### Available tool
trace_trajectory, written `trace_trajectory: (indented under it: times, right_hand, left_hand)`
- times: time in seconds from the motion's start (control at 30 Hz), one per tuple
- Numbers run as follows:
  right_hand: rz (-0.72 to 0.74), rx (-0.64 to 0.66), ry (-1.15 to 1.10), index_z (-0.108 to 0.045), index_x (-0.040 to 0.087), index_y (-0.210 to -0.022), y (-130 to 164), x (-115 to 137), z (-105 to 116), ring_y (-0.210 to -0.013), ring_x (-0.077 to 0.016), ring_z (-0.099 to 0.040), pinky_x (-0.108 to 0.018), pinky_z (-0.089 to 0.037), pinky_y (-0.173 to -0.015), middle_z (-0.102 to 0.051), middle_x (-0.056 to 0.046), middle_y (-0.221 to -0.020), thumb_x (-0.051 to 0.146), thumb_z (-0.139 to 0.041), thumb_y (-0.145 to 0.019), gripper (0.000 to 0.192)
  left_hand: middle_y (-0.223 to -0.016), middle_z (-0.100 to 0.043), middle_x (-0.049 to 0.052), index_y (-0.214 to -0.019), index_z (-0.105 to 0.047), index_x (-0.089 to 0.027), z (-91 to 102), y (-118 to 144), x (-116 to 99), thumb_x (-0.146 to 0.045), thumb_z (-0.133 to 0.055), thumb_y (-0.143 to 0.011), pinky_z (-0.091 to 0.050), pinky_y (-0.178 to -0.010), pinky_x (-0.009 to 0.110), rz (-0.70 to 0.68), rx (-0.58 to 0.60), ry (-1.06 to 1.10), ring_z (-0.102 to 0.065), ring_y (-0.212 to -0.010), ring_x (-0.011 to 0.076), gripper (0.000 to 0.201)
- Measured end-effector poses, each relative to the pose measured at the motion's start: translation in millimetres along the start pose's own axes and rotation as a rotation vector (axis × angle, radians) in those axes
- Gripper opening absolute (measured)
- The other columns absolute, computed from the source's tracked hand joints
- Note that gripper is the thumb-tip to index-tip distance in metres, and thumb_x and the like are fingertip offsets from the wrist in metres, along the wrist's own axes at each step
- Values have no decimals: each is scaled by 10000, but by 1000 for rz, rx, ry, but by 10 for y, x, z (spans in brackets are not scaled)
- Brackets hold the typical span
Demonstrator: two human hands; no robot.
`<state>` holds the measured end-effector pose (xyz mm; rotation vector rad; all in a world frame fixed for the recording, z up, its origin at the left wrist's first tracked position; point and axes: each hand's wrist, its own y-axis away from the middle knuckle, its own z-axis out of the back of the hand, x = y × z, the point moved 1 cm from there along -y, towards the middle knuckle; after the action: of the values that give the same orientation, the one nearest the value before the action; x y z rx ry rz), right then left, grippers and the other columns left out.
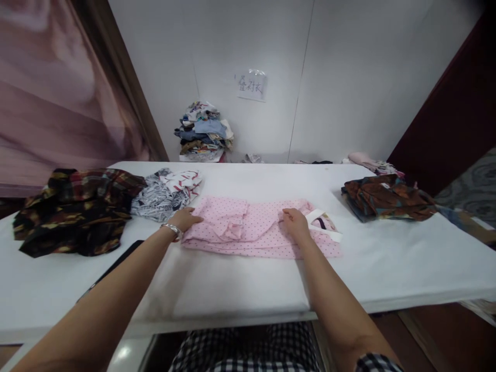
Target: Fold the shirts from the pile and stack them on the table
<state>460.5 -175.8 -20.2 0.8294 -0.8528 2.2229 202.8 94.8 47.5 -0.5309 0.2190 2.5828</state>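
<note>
A pink dotted shirt [263, 222] lies partly folded across the white table, its white-edged collar toward the right. At the shirt's left end, my left hand [185, 219] has its fingers closed on the folded edge; a silver bracelet circles that wrist. My right hand [295, 225] pinches the fabric a little left of the collar. The fingertips of both hands are partly hidden by cloth.
Dark patterned shirts [77, 212] and a black-and-white printed garment [160, 196] lie in a heap at left. Folded brown clothes [387, 196] sit at right. A tall clothes pile [204, 132] stands behind the table [240, 289], below a paper sign [251, 85] on the wall.
</note>
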Motion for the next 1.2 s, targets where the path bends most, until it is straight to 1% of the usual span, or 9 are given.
trace_trajectory:
  times: [0.13, 0.3, 0.43, 0.53, 0.7, 0.8, 0.97, 1.07, 1.2]
  right_hand:
    - [-72, 167, 11, -736, 205, -899, 20, 18, 14, -928, -245, -628, -346, -461, -825, -714, -72, -980, 288, -542, -773, 246]
    - [-210, -156, -259, -724, 196, -919, -36, -15, 121, -961, -229, -628, -345, -468, -865, -717, -63, -985, 335, -539, -765, 278]
    - [-277, -301, -578, -706, 180, -863, -102, -75, 247, -909, -211, -644, -328, -490, -837, -721, -55, -901, 333, -601, -712, 239]
    - [-422, -265, -830, -664, 175, -877, -154, -167, 362, -779, -186, -662, -304, -522, -724, -710, -60, -863, 353, -626, -716, 243]
    - [-702, -110, -954, -581, 177, -1038, -191, -286, 476, -706, -168, -662, -287, -533, -630, -686, -85, -912, 372, -553, -802, 307]
    - [-582, -42, -661, -556, 195, -1178, -159, -285, 428, -796, -182, -653, -297, -528, -684, -673, -84, -1007, 371, -617, -763, 455]
    - [-311, 99, -128, -559, 238, -1264, -92, -210, 295, -1026, -265, -591, -398, -439, -908, -649, -84, -1140, 393, -675, -703, 594]
    - [-286, 113, -125, -571, 217, -1262, -88, -85, 262, -1047, -259, -581, -388, -416, -942, -639, -81, -1160, 285, -653, -687, 584]
    - [-360, 146, -407, -555, 225, -1274, -49, 98, 241, -926, -217, -625, -336, -481, -828, -631, -72, -1130, 282, -636, -679, 603]
  left_hand:
    - [-1205, -652, 127, -1171, -612, -129, 195, 24, -159, -293, -668, -678, -471, -904, 303, -13, 18, 18, -594, -1130, 283, 523]
    - [-1036, -707, 78, -1258, -555, -166, 381, 296, -971, -397, -692, -682, -504, -754, 267, -173, 54, 159, -666, -900, 223, 636]
    - [-1007, -700, 103, -1390, -398, -187, 156, 596, -1819, -452, -661, -749, -506, -625, 269, -330, 222, 467, -660, -726, 175, 742]
    - [-1114, -664, 147, -1436, -304, -188, -175, 707, -2147, -557, -570, -801, -512, -592, 263, -459, 454, 635, -656, -704, 156, 781]
    - [-1196, -629, 136, -1268, -527, -161, -566, 543, -1832, -513, -578, -795, -507, -679, 288, -386, 295, 329, -652, -866, 211, 593]
    - [-1207, -627, 136, -1283, -513, -156, -692, 392, -1484, -472, -610, -775, -493, -761, 320, -171, 237, 274, -640, -932, 242, 606]
    - [-1164, -644, 171, -1363, -401, -129, -854, 373, -1193, -469, -589, -795, -517, -645, 312, 2, 334, 406, -663, -845, 233, 688]
    - [-1191, -635, 166, -1303, -454, -140, -905, 416, -1142, -453, -563, -825, -529, -623, 274, 32, 381, 505, -665, -872, 207, 582]
    - [-1213, -629, 143, -1152, -557, -155, -907, 379, -1100, -452, -528, -847, -529, -634, 254, 20, 400, 568, -645, -969, 215, 427]
